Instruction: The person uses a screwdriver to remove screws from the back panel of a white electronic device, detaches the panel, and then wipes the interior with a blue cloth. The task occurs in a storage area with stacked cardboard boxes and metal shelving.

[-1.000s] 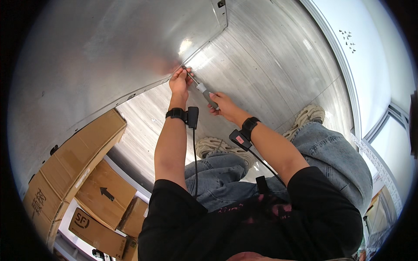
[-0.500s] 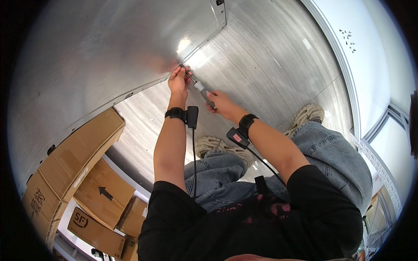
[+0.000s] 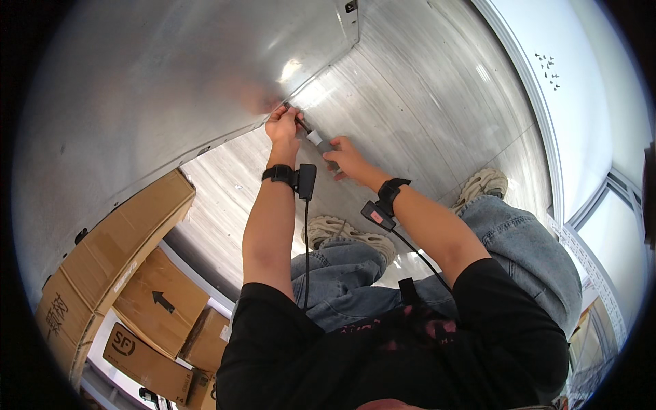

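My right hand (image 3: 350, 160) is closed around the grey handle of a screwdriver (image 3: 315, 138). The dark shaft slants up and left to the lower edge of a large brushed-metal panel (image 3: 171, 75). My left hand (image 3: 281, 128) is at that edge, its fingertips pinched together around the screwdriver's tip. Whatever small piece sits between those fingers is hidden. Both wrists wear black straps with cabled modules.
Cardboard boxes (image 3: 160, 301) are stacked at the lower left, beside the panel. Several small dark screws (image 3: 547, 68) lie on a white surface at the upper right. Pale wood-look floor (image 3: 424, 89) spreads between, with my shoes (image 3: 348, 236) on it.
My right hand's fingers have shifted on the screwdriver handle, and the thumb looks looser. The left hand stays at the panel edge, with only a slight shift of the whole view.
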The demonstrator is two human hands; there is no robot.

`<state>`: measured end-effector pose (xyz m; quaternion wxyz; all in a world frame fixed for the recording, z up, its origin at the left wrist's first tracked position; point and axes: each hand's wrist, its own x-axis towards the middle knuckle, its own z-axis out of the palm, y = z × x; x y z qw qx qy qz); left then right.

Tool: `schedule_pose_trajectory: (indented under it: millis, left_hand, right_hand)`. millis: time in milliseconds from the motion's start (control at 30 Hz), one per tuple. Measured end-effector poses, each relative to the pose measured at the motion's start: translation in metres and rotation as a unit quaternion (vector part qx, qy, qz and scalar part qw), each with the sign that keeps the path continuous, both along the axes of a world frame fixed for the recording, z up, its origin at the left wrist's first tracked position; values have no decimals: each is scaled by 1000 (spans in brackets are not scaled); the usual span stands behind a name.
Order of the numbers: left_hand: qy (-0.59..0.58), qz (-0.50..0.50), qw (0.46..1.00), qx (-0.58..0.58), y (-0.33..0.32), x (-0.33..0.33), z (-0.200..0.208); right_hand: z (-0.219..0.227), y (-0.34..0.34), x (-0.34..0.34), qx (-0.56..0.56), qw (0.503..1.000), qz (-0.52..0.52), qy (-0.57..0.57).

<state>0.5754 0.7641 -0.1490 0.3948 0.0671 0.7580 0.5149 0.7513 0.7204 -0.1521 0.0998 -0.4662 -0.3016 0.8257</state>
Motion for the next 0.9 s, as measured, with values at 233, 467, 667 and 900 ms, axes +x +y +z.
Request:
schedule_pose_trajectory:
  millis: [233,467,667,900]
  left_hand:
    - [-24,18,998,46,2,8,2]
    - [-39,41,997,48,7,0,-7]
    - [-65,15,996,66,2,-6,-9]
    - [2,-8,1000,12,4,1,-2]
  right_hand:
    - [-22,-4,3,248,964,73,-64]
    - [2,2,-3,210,964,137,-90]
    - [-3,-1,0,87,992,90,3]
    - [-4,-1,-1,212,969,104,-72]
